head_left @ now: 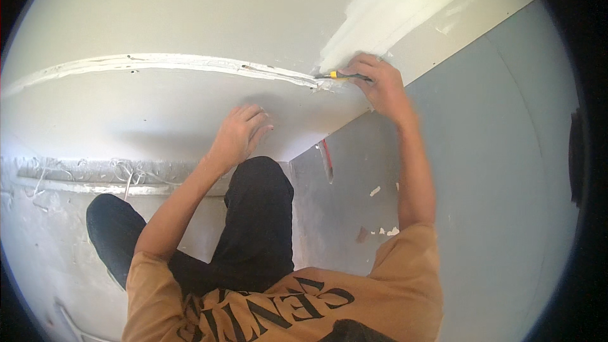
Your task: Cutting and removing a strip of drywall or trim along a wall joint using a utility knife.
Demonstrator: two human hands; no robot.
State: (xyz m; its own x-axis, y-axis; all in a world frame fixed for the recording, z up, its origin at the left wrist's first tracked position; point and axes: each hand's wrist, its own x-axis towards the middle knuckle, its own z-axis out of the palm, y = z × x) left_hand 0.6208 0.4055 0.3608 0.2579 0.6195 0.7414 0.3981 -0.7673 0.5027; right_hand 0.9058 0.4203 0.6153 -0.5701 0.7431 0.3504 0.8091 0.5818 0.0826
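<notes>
Tool [334, 75], yellow and black, sits gripped in the right hand [381, 86], its tip at the right end of the white seam [158, 61], short of the board's [190, 12] right edge. The left hand [237, 134] hangs half-curled below the seam, seemingly empty. The step in hand looks like working that seam end; the next move calls for a steady tip. Counted: one tool, one seam, two hands.

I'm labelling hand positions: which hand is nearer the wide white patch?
Right. The right hand, holding a slim tool, is at the lower end of the wide white patch; the left hand is farther off, down to the left.
</notes>
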